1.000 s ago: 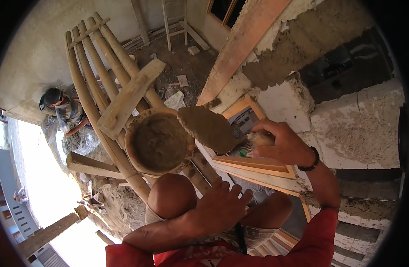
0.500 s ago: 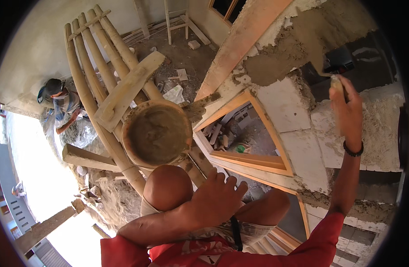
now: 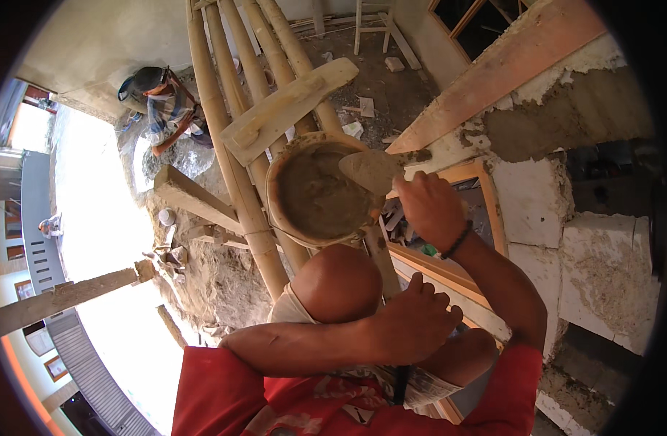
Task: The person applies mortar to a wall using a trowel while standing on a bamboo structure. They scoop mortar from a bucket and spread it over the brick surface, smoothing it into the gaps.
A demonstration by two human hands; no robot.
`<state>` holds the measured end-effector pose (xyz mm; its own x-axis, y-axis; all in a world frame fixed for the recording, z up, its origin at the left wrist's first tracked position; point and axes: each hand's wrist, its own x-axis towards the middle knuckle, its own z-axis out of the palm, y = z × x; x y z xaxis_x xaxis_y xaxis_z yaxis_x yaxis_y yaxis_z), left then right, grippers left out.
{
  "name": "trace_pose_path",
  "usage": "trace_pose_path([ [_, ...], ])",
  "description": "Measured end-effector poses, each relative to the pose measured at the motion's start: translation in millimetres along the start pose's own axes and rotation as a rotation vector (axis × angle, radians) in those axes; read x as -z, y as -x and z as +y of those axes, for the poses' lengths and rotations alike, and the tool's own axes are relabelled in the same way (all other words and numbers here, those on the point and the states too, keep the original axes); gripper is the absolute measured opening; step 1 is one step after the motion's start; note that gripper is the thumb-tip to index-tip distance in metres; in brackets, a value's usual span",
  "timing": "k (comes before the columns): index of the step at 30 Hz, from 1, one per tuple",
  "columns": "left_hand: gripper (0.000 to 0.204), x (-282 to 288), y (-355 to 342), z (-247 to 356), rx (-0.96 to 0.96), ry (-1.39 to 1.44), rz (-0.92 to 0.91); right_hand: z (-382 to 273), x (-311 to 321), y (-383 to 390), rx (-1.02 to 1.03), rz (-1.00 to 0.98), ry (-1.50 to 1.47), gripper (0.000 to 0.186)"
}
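Observation:
My right hand is closed round the handle of a trowel. The trowel's mortar-smeared blade reaches over the right rim of a round bucket, which holds wet grey mortar. My left hand hangs between my knees, its forearm lying across my thigh; its fingers are loosely bent and apart, with nothing seen in them. Just beyond the bucket, a long wooden float lies across bamboo poles. To the right, fresh mortar covers part of the wall top.
A slanting board runs along the wall above a wooden window frame. White blocks form the wall at right. Below the bamboo scaffold, a person crouches at left. A timber beam juts out beside the poles.
My right hand has brought the trowel from the wall at right, leftward to the bucket. The whole view has swung right toward left. My left hand stays by my knees.

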<state>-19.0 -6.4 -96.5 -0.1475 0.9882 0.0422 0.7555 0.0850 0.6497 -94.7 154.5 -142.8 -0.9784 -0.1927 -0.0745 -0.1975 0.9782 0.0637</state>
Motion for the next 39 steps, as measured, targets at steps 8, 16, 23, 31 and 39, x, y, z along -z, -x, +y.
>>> trace_pose_path([
  [8,0.046,9.1,-8.6,0.3,0.033,-0.027,-0.118,-33.5,-89.4,-37.9,0.043,-0.208,-0.522,0.037],
  [16,0.043,16.4,-6.1,-5.5,-0.036,0.010,-0.042,-4.5,-107.3,14.6,-0.022,-0.062,-0.718,0.044],
  [23,0.047,19.5,-3.8,-4.0,-0.061,-0.009,-0.082,33.7,-69.9,62.4,-0.172,-0.042,-0.705,0.045],
  [31,0.047,16.3,-2.3,-10.5,-0.080,-0.009,-0.078,80.3,126.0,120.0,-0.340,-0.005,-0.661,0.048],
  [39,0.047,23.1,-3.4,-10.1,-0.076,-0.021,-0.097,122.3,174.8,150.8,-0.631,0.033,-1.072,0.036],
])
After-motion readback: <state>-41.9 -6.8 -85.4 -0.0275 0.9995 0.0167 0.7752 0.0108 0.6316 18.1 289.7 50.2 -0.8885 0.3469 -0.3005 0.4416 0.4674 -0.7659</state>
